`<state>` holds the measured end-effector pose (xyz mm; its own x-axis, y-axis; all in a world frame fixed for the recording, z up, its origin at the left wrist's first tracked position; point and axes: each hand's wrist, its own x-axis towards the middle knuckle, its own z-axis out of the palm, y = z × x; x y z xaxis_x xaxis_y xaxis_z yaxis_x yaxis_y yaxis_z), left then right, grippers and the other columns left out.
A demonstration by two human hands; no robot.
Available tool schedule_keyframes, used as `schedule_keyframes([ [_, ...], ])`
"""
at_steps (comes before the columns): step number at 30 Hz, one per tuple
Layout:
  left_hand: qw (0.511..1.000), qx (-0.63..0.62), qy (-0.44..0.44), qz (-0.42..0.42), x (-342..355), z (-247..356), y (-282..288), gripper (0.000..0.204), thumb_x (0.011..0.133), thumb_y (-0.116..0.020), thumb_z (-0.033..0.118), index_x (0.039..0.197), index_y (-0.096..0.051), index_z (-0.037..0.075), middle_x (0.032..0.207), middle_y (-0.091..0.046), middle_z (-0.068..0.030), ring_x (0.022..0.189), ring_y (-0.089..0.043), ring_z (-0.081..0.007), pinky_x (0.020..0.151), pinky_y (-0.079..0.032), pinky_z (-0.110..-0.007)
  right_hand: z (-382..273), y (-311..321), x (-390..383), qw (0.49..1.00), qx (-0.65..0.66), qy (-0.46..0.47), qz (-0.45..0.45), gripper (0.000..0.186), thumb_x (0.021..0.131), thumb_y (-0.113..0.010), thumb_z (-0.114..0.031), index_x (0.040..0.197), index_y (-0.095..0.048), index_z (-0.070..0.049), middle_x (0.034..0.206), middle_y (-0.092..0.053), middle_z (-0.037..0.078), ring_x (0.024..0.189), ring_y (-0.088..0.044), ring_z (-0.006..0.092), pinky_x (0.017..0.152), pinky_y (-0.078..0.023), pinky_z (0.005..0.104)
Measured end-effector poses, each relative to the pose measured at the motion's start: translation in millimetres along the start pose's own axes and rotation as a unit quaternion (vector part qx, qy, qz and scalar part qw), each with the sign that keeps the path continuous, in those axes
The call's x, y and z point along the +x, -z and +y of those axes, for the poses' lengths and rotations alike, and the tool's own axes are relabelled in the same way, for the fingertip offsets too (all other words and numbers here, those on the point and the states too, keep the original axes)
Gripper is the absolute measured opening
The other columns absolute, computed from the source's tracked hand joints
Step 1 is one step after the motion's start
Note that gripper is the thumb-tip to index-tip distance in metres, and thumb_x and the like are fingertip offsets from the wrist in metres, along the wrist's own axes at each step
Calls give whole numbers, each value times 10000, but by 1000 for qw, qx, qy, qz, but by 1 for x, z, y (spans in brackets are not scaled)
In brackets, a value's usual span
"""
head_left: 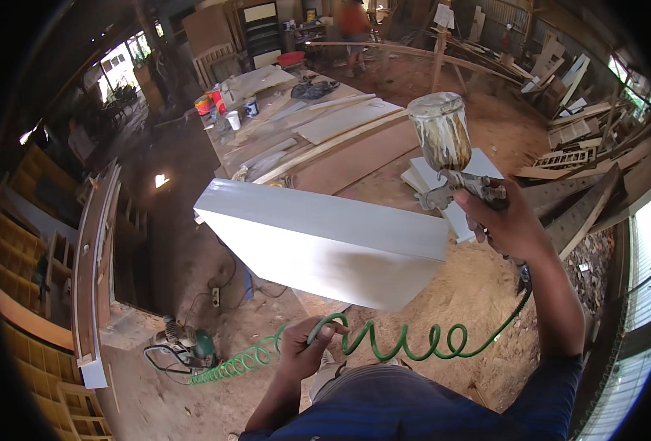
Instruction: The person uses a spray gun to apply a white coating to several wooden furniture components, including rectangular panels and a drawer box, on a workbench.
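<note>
My right hand (498, 219) grips a metal spray gun (454, 189) at the right, held up beside the far right end of a white box-like panel (325, 250). On top of the gun sits a paint cup (440, 131) streaked with brown and white. A coiled green air hose (406, 351) runs from below the gun, across in front of my body, toward a compressor (186, 347) on the floor at the lower left. Closed round that hose, near the middle, is my left hand (307, 345). The white piece has a bright front face with a soft shadow on it.
Behind the white piece stands a workbench (230, 151) with boards, paint cans (250, 107) and a white cup (234, 120). Scrap wood (572, 140) is piled at the right. A person in a red top (353, 26) stands far back. Wooden frames (94, 257) lean at the left.
</note>
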<state>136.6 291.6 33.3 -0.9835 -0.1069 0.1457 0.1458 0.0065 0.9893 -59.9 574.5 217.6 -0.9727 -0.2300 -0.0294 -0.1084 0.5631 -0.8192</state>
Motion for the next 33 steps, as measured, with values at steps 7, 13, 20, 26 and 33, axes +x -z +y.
schedule_keyframes([
  [7, 999, -17, -3, 28, 4, -4, 71, 298, 1011, -598, 233, 970, -738, -27, 790, -687, -70, 693, -578, -90, 653, -458, -265, -57, -69, 25, 999, 5, 24, -25, 494, 871, -732, -516, 930, -663, -30, 645, -597, -4, 534, -564, 63, 441, -396, 242],
  [13, 998, -24, -1, 55, 6, -6, 131, 295, 1009, -601, 233, 957, -739, -23, 782, -690, -72, 692, -594, -95, 650, -468, -269, -107, -129, 50, 999, -38, 6, -38, 534, 860, -710, -569, 933, -661, -42, 655, -599, -4, 560, -574, 72, 468, -422, 248],
  [20, 994, -43, -2, 98, 5, -7, 190, 261, 992, -629, 219, 942, -742, -10, 827, -732, -100, 706, -634, -114, 652, -484, -276, -156, -199, 82, 995, -55, 30, -72, 531, 881, -693, -540, 1048, -685, -36, 661, -592, 4, 558, -559, 82, 482, -435, 254],
  [26, 987, -70, -7, 142, 1, -16, 222, 243, 988, -636, 201, 935, -742, -11, 825, -735, -88, 679, -626, -123, 637, -479, -284, -185, -245, 112, 986, -48, 104, -125, 438, 929, -662, -478, 879, -631, -44, 614, -551, -4, 520, -535, 87, 474, -432, 271],
  [33, 982, -71, -20, 173, -6, -15, 241, 245, 988, -636, 200, 933, -740, -16, 825, -731, -81, 680, -592, -117, 627, -454, -281, -205, -280, 127, 986, -19, 122, -112, 450, 933, -660, -494, 856, -623, -51, 607, -542, -13, 487, -535, 83, 397, -397, 264],
])
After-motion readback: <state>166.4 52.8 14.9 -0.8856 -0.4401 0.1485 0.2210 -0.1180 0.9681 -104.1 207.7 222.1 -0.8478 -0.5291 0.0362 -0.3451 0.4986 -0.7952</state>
